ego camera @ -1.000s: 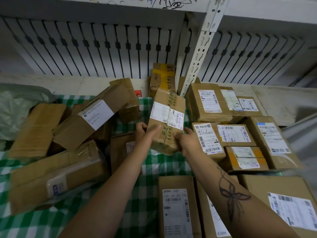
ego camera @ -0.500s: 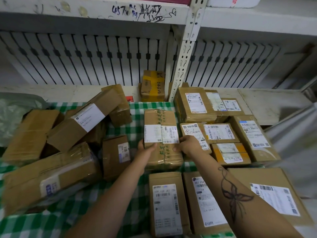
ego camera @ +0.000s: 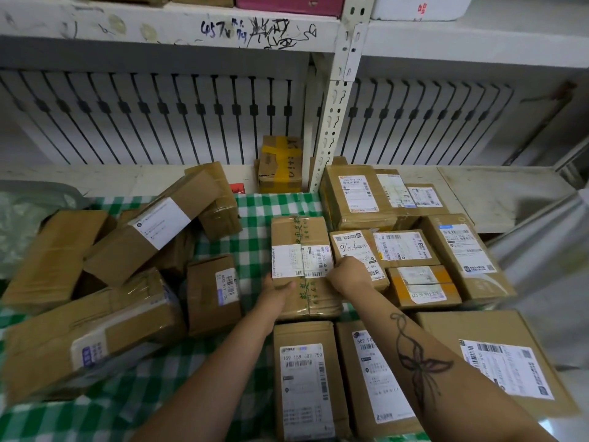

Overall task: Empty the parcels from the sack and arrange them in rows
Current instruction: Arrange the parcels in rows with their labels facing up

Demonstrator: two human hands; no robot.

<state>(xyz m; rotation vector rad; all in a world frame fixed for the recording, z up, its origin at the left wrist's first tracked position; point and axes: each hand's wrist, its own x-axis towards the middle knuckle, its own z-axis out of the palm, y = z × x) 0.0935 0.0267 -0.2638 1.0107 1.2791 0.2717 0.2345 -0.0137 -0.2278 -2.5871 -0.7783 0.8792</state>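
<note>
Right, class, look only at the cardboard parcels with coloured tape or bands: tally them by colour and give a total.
Yellow tape: 1, the box by the shelf post
Orange bands: 1, the orange-banded parcel
Green-printed tape: 1, the green-taped parcel, gripped by the left hand and right hand
Total: 3

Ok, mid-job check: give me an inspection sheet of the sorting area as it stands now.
Surface: green-and-white checked cloth, largely covered by boxes.
Job's things: brown cardboard parcel with green-printed tape lies label-up, beside the labelled brown parcels in rows on the right; unsorted heap of brown parcels on the left, several tilted.
Clutter: yellow-taped cardboard box at the back; translucent plastic bag far left.
Grippers: left hand grips the taped parcel's near left edge; right hand holds its right edge.
Cables: nothing seen.
Surroundings: white perforated shelf upright; scribbled white shelf above; white panel with black bars behind.
</note>
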